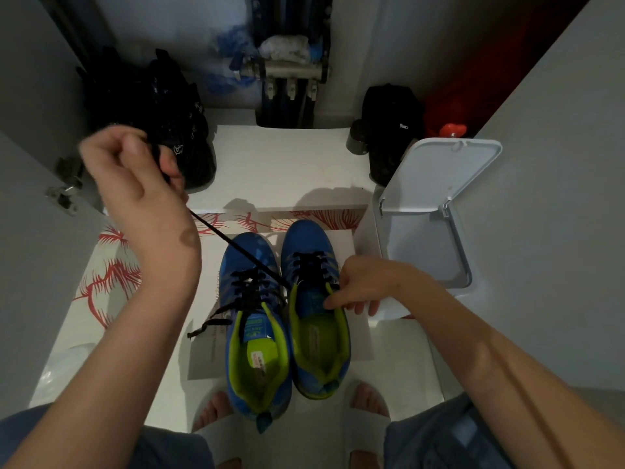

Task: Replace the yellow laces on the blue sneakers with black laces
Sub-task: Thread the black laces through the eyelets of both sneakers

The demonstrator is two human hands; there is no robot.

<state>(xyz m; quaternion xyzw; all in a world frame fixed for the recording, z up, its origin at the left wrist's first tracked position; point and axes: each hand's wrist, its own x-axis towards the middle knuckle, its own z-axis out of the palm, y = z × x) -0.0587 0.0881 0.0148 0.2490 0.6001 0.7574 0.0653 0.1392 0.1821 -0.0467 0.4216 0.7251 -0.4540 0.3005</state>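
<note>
1. A person bends over 2 blue sneakers and draws a black lace (236, 247) up and away with the left hand (135, 177). Its fingers curl round the cord and pinch it. The lace runs taut from that hand down to the top eyelets of the held sneaker (319, 340).
2. The right hand (365, 286) steadies that sneaker, with its fingers pinched at the top of the lacing. Whether they grip the tongue or the collar edge cannot be told.
3. The second sneaker (257, 350) stands touching the held one, below the raised left hand. It is loosely laced in black, and a loose end (206, 328) trails onto the sheet of paper (206, 363) beneath the pair. No yellow lace shows on either sneaker.
4. The job looks far along: both sneakers carry black lacing, and what seems left is tightening, evening and tying.
5. Too hard a pull from the left hand could drag the lace's other end back through its eyelets. That would leave the 2 ends uneven or undo a crossing.
6. If the right hand's pinch slips, the same pull could tip or slide the held sneaker into its neighbour.
7. The slack crossings on the second sneaker could snag the taut lace passing over them.
8. A white bin (439, 184) stands with its lid open just beyond the right hand, close enough for a swinging elbow to knock.
</note>
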